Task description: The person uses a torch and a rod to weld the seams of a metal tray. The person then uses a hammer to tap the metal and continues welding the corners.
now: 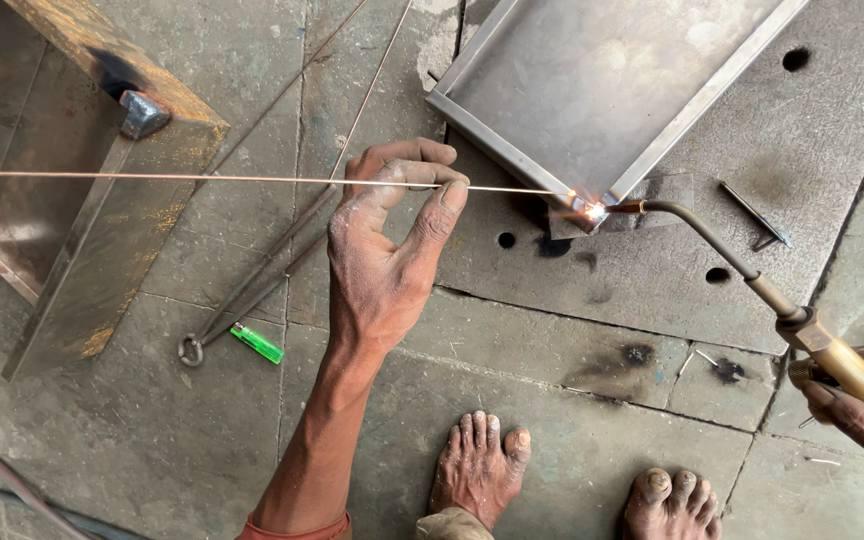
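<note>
Clearly, the left hand (pixel 382 255) was pinching a long thin copper-coloured filler rod (pixel 152 178) between the thumb and the first fingers, with the palm turned away from the camera. The rod ran flat from 9 o'clock toward the centre of the view, and its tip touched the glowing corner (pixel 588 209) of a shallow grey sheet-metal tray (pixel 592 70), which lay at 1 o'clock on the stained concrete floor (pixel 572 440).

The right hand (pixel 857 410), at 4 o'clock and partly cut by the frame edge, was closed around the brass handle of a gas torch with a curved dark neck (pixel 752 275). The torch nozzle met the same corner from the right side, just beside the rod tip.

A small green plastic lighter (pixel 256 343) lay at 8 o'clock, near a dark metal rod with a ring end (pixel 242 300). A rusty steel box frame (pixel 92 200) stood at 10 o'clock, and the rod passed over it. Two bare feet (pixel 480 465) were at 6 o'clock, not far below the hot joint.

In my judgement, several things could go wrong. The rod was held far from its tip, so a small shake of the left hand could move the tip off the seam. Too long heat on one spot could burn through the thin sheet. A molten drop could fall near the uncovered feet, and the lighter lay rather close to hot work.
</note>
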